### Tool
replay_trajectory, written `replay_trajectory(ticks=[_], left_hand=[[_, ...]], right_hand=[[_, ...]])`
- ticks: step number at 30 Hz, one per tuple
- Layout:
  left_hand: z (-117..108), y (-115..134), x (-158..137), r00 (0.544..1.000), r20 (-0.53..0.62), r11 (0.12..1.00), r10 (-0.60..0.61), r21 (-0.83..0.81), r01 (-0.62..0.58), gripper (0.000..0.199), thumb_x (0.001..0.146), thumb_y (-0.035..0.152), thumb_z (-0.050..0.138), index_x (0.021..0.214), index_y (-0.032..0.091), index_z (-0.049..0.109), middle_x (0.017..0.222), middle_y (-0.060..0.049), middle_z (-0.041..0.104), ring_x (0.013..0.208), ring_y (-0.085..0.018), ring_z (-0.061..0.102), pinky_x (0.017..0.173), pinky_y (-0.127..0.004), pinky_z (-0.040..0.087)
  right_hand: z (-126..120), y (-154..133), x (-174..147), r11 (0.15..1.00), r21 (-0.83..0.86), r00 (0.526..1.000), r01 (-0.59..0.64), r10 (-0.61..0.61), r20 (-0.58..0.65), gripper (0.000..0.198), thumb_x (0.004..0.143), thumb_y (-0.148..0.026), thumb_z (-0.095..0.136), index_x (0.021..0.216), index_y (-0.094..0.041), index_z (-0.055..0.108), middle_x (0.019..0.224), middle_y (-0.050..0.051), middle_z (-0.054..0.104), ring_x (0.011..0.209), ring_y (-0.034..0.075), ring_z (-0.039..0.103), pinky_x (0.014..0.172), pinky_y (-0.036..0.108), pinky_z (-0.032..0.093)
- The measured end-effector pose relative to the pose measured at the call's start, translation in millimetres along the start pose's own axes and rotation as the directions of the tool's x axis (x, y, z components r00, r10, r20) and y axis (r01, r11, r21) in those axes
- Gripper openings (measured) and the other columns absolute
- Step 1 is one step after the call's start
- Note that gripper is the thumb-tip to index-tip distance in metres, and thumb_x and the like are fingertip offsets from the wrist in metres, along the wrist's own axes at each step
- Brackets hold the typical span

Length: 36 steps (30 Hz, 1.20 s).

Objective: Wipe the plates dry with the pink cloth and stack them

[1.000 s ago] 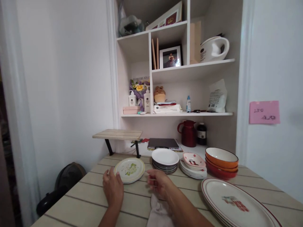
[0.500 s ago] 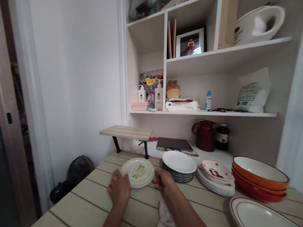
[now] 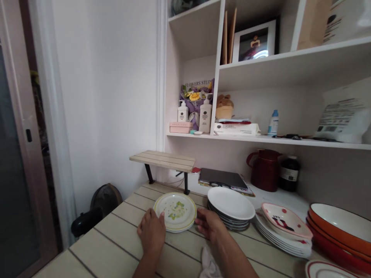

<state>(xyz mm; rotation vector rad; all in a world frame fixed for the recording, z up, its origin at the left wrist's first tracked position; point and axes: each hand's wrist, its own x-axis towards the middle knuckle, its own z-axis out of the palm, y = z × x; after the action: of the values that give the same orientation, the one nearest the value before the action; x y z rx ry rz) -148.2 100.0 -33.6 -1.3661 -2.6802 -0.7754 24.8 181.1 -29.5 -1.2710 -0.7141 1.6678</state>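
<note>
A small stack of plates (image 3: 175, 213) lies on the slatted table; the top one has a yellow-green rim and a green floral pattern. My left hand (image 3: 152, 231) rests at its left edge, fingers loosely bent and thumb raised by the rim. On the opposite side, my right hand (image 3: 210, 225) has its fingers apart beside the right rim. Neither hand is gripping the plates; whether the fingertips touch the rim I cannot tell. Beneath my right wrist lies a pale cloth (image 3: 209, 264), partly hidden by the forearm.
Right of my hand stand white plates (image 3: 231, 204), then more plates under a pink-rimmed dish (image 3: 286, 221), and orange and red bowls (image 3: 339, 227). A red-rimmed plate (image 3: 327, 269) is at lower right. Behind are a small raised shelf (image 3: 162, 160), a dark red jug (image 3: 264, 170) and wall shelves (image 3: 261, 139).
The view has turned slightly left, shifting everything rightward in the picture. Both hands stay beside the floral plates, with little change in position relative to them.
</note>
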Motion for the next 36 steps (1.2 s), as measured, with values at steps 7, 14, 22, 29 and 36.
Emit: replay_trajectory(ticks=[7, 14, 22, 29, 36], left_hand=[[3.0, 0.0, 0.3, 1.000, -0.018, 1.000, -0.018, 0.023, 0.018, 0.048, 0.097, 0.035, 0.033, 0.135, 0.010, 0.050, 0.145, -0.017, 0.049, 0.128, -0.029, 0.046, 0.103, -0.046, 0.032], [0.3, -0.5, -2.0, 0.999, -0.027, 0.999, 0.033, 0.012, -0.033, 0.044, 0.097, 0.036, 0.034, 0.131, 0.019, 0.057, 0.144, -0.014, 0.051, 0.127, -0.030, 0.048, 0.100, -0.047, 0.035], [-2.9, 0.0, -5.3, 0.996, -0.009, 0.993, 0.093, -0.069, -0.093, 0.039, 0.094, 0.034, 0.039, 0.123, 0.029, 0.065, 0.144, -0.011, 0.052, 0.129, -0.036, 0.045, 0.102, -0.053, 0.030], [2.5, -7.6, 1.6, 0.995, -0.100, 0.923, -0.025, -0.385, -0.016, 0.037, 0.093, 0.035, 0.039, 0.113, 0.024, 0.069, 0.129, -0.013, 0.062, 0.122, -0.032, 0.052, 0.104, -0.052, 0.029], [-0.4, -11.1, 6.2, 0.976, -0.170, 0.841, -0.137, -0.540, 0.024, 0.040, 0.094, 0.031, 0.035, 0.119, 0.017, 0.062, 0.138, -0.021, 0.050, 0.130, -0.034, 0.044, 0.103, -0.057, 0.034]], right_hand=[[-4.4, -3.1, 0.8, 0.998, 0.050, 0.999, -0.033, 0.032, 0.020, 0.015, 0.089, -0.030, 0.057, 0.081, -0.018, 0.058, 0.054, -0.005, 0.055, 0.044, 0.007, 0.057, 0.041, 0.016, 0.043], [-4.7, 0.2, 0.5, 1.000, -0.027, 0.998, -0.009, 0.011, 0.066, 0.030, 0.087, -0.043, 0.060, 0.073, -0.017, 0.056, 0.052, -0.005, 0.054, 0.042, 0.007, 0.055, 0.038, 0.017, 0.041], [2.3, 7.6, 2.0, 0.986, -0.153, 0.995, 0.069, -0.057, 0.084, 0.031, 0.065, -0.020, 0.078, 0.090, -0.022, 0.059, 0.059, -0.002, 0.066, 0.045, 0.011, 0.055, 0.038, 0.018, 0.039], [-5.5, 5.3, 4.8, 0.990, -0.073, 0.992, 0.122, -0.120, 0.043, 0.027, 0.063, -0.013, 0.066, 0.080, -0.025, 0.048, 0.054, -0.006, 0.062, 0.049, 0.015, 0.061, 0.050, 0.027, 0.050], [-13.1, 8.6, -6.0, 0.984, 0.047, 0.985, 0.170, -0.171, 0.022, 0.030, 0.059, -0.009, 0.063, 0.076, -0.025, 0.044, 0.050, -0.006, 0.061, 0.048, 0.017, 0.062, 0.049, 0.029, 0.050]])
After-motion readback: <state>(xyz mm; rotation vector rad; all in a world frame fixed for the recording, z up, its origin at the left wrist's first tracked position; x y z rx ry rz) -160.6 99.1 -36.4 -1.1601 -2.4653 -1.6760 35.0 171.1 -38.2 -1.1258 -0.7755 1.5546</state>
